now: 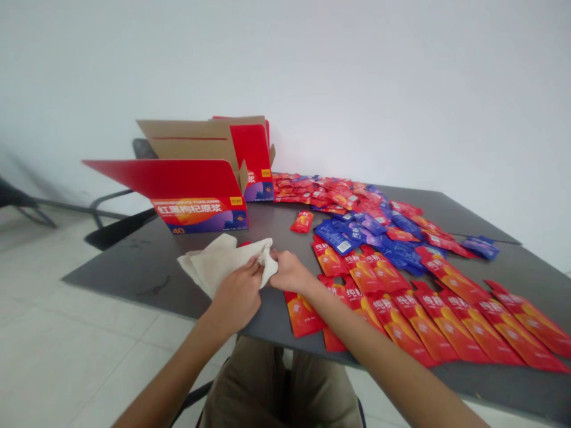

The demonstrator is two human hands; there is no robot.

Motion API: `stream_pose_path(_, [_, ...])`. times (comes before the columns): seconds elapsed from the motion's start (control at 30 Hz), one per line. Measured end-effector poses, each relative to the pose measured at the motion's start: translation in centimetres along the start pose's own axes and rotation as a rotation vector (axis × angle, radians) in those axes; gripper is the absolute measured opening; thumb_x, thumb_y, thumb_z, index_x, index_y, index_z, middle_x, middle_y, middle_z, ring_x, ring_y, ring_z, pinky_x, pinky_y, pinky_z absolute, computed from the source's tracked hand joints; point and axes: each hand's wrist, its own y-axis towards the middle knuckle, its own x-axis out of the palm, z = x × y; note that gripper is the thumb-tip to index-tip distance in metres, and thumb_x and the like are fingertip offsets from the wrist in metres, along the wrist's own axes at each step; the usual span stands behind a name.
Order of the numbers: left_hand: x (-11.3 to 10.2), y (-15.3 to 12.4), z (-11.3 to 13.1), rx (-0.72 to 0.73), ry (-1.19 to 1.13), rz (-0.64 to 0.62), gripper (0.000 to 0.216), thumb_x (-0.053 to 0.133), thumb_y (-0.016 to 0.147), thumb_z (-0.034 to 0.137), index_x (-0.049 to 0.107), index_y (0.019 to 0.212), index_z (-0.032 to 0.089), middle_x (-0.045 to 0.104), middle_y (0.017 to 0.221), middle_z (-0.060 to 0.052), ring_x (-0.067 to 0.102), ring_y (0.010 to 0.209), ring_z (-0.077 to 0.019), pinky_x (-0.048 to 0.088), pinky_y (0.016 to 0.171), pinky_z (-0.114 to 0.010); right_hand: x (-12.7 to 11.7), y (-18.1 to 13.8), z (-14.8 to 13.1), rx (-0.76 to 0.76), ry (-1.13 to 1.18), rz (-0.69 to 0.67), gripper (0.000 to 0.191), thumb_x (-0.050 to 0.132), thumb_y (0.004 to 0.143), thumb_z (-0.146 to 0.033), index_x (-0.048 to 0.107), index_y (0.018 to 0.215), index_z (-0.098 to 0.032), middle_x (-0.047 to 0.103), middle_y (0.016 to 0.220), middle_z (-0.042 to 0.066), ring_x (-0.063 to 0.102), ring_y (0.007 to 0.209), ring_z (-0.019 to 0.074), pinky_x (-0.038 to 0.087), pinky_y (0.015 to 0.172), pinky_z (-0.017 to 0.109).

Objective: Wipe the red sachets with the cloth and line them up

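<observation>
Head view: a cream cloth bag (223,261) is pinched at its right edge by both hands — left hand (236,294) and right hand (289,272) closed on it, close together — near the front edge of the grey surface (147,261). Opening its mouth seems the step in hand; a steady pull apart is called for next. Bare room is left between bag and red box (196,202), while red sachets (401,321) crowd the right.

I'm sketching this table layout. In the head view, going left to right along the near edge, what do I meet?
cream cloth → left hand → right hand → row of red sachets
</observation>
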Motion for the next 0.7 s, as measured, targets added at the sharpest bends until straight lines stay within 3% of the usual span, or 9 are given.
stream_pose_path(0.2, [-0.1, 2.4, -1.5, -0.08, 0.042, -0.077, 0.051, 0.04, 0.082, 0.007, 0.049, 0.132, 0.005, 0.055, 0.136, -0.018, 0.05, 0.129, -0.0228, 0.04, 0.105, -0.034, -0.3, -0.1, -0.3, 0.058, 0.038, 0.0, 0.025, 0.074, 0.06, -0.03, 0.072, 0.079, -0.015, 0.063, 0.068, -0.003, 0.063, 0.069, 0.0153, 0.041, 0.058, 0.019])
stream_pose_path(0.4, [-0.1, 0.3, -0.2, -0.001, 0.013, -0.021, 0.057, 0.037, 0.078, 0.001, 0.047, 0.134, 0.007, 0.052, 0.14, -0.015, 0.045, 0.133, -0.0193, 0.034, 0.111, -0.03, -0.2, 0.0, -0.4, 0.033, 0.014, 0.005, 0.027, 0.072, 0.06, -0.025, 0.071, 0.085, -0.015, 0.067, 0.073, -0.001, 0.065, 0.074, 0.0171, 0.041, 0.059, 0.019])
stream_pose_path(0.57, [-0.2, 1.8, -1.3, -0.081, 0.007, -0.071, 0.052, 0.039, 0.081, 0.005, 0.048, 0.132, 0.006, 0.053, 0.138, -0.018, 0.048, 0.13, -0.0224, 0.04, 0.106, -0.035, -0.2, 0.1, -0.3, 0.054, 0.021, -0.006, 0.026, 0.074, 0.06, -0.029, 0.072, 0.082, -0.016, 0.066, 0.069, -0.002, 0.064, 0.071, 0.0173, 0.042, 0.059, 0.02])
stream_pose_path(0.7, [0.1, 1.0, -0.7, -0.02, 0.004, -0.048, 0.056, 0.042, 0.078, 0.004, 0.047, 0.134, 0.004, 0.052, 0.139, -0.018, 0.045, 0.133, -0.0218, 0.035, 0.11, -0.032, -0.1, 0.1, -0.2, 0.041, 0.031, -0.002, 0.025, 0.073, 0.06, -0.027, 0.072, 0.083, -0.016, 0.067, 0.072, -0.002, 0.064, 0.071, 0.0167, 0.041, 0.059, 0.02])
